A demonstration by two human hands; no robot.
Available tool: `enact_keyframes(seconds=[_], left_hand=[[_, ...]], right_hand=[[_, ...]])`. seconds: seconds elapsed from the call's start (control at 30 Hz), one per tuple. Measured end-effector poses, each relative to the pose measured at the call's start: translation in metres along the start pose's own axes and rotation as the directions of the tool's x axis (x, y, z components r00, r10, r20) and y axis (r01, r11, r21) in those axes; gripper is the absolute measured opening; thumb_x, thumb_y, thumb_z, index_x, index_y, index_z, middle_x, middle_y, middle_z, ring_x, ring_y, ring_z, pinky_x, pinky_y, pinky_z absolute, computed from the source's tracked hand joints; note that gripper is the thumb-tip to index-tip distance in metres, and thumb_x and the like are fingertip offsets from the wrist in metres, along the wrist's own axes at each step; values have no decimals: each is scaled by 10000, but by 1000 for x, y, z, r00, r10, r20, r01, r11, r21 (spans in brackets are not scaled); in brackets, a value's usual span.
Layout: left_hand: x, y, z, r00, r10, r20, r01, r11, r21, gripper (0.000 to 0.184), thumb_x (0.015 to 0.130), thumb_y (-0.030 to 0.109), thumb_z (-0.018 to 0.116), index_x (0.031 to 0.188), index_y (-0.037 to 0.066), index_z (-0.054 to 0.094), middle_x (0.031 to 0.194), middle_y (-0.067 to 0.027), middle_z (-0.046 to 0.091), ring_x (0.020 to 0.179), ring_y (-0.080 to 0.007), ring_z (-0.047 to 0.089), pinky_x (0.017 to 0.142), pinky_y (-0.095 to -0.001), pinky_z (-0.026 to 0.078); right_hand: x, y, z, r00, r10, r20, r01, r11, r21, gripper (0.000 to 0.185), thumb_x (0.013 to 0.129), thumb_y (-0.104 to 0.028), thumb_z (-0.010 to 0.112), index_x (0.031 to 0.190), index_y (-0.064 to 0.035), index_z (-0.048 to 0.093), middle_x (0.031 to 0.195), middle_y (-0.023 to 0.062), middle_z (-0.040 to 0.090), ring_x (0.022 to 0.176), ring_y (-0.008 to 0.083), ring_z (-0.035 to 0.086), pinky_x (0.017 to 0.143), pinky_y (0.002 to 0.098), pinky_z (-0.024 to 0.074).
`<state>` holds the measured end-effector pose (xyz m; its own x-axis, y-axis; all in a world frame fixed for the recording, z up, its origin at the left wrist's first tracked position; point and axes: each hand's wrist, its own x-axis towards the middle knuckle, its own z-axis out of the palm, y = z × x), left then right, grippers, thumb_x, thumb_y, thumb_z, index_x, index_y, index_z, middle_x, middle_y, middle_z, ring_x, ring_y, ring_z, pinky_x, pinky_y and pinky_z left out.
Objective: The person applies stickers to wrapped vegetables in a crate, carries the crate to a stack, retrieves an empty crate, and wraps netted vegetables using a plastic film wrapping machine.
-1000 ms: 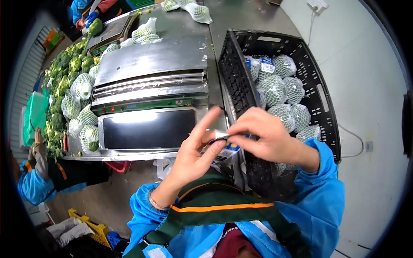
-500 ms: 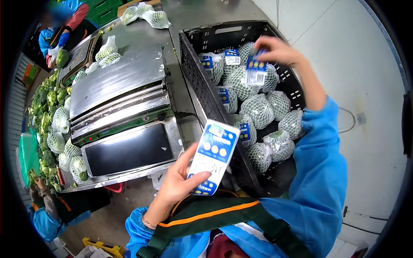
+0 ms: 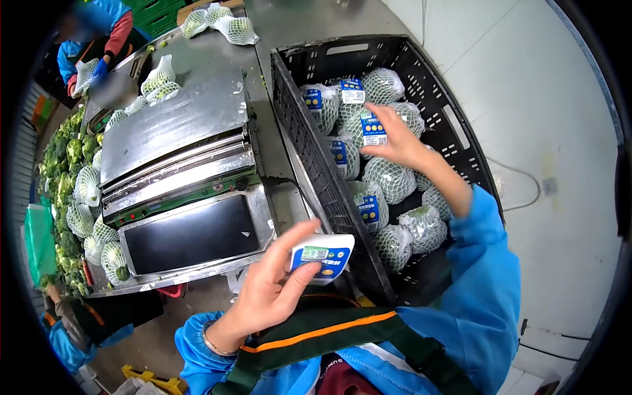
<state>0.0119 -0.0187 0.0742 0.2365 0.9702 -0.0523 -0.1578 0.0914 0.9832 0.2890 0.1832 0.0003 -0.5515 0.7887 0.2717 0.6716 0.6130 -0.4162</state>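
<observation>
My left hand [image 3: 273, 289] is closed on blue-and-white sticker labels [image 3: 329, 257], pinched between thumb and fingers in front of the crate. Over the black plastic crate [image 3: 375, 283], my right hand [image 3: 403, 139] has thumb and fingers spread either side of a blue-and-white label [image 3: 374, 128]. That label lies against a net-wrapped head of vegetable [image 3: 350, 126], touched by my fingertips. Several more net-and-film-wrapped heads [image 3: 390, 179] fill the crate, and a few near its left side carry the same labels [image 3: 368, 209].
A film-wrapping machine [image 3: 178, 131] with a dark plate [image 3: 191, 234] stands on the steel table [image 3: 286, 197] left of the crate. Broccoli [image 3: 69, 155] and netted heads [image 3: 80, 219] lie beyond it. Two co-workers [image 3: 99, 29] are at the left. A white wall [image 3: 526, 99] borders the right.
My right hand has lowered its label onto a netted head and spread its fingers. The labels in my left hand have tilted, showing a folded edge. A co-worker at top left has lifted a netted head.
</observation>
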Motion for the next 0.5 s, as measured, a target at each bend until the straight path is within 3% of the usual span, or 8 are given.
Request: enact_keyframes(seconds=[0.03,0.07,0.13,0.2,0.23,0.33,0.47,0.5], left_hand=[[4,4,-4,998,31,57,-38,993,114,375,864,30,537,1222,-18,436,1084,-127,588,928,-162,599,777,-259,469],[7,7,-6,991,51,120,-78,971,226,366,860,28,542,1209,-21,443,1070,-130,596,912,-168,613,761,-258,478],[14,6,0,993,81,89,-100,969,228,282,840,43,579,1111,-8,517,944,-125,640,809,-157,647,679,-244,496],[19,7,3,994,48,102,-69,974,217,231,833,59,597,1054,2,559,878,-114,657,771,-138,650,650,-235,499],[19,6,7,998,42,35,-48,976,210,159,817,76,625,963,15,609,755,-88,663,707,-118,652,604,-222,499],[22,1,9,992,127,-19,-118,962,246,126,812,103,641,904,17,634,693,-84,651,638,-89,629,557,-216,481],[29,-1,3,1000,5,26,-13,954,299,181,802,183,664,880,20,651,652,-86,634,567,-75,578,517,-237,455],[29,-15,4,999,-10,41,-2,957,289,201,800,202,668,886,21,654,647,-86,630,556,-74,566,512,-244,450]], right_hand=[[0,-50,-22,974,131,186,-200,879,432,649,711,-281,721,1246,-54,434,1134,145,479,1059,277,491,890,348,417],[-3,-99,-47,902,160,400,-419,545,727,627,735,-279,706,1242,-31,432,1092,138,509,1032,264,511,877,331,425],[-12,-156,-83,916,-308,258,73,760,646,547,773,-232,675,1213,0,448,1010,130,543,940,260,544,807,304,444],[-21,-185,-89,929,-243,281,55,837,544,474,772,-177,668,1170,4,485,985,143,541,909,272,540,771,324,442],[-23,-182,-83,938,-246,243,93,855,510,416,764,-120,659,1137,-5,515,953,148,543,855,273,547,703,320,450],[-22,-174,-76,930,-238,281,46,832,553,384,754,-102,656,1113,-29,542,918,127,555,787,249,565,639,302,461],[-13,-167,-70,939,-181,292,-31,801,598,224,728,-61,668,947,-55,623,778,77,576,704,221,574,581,287,458],[-9,-167,-72,953,-218,211,63,821,568,163,717,-39,671,876,-54,640,754,71,579,692,214,576,580,277,458]])
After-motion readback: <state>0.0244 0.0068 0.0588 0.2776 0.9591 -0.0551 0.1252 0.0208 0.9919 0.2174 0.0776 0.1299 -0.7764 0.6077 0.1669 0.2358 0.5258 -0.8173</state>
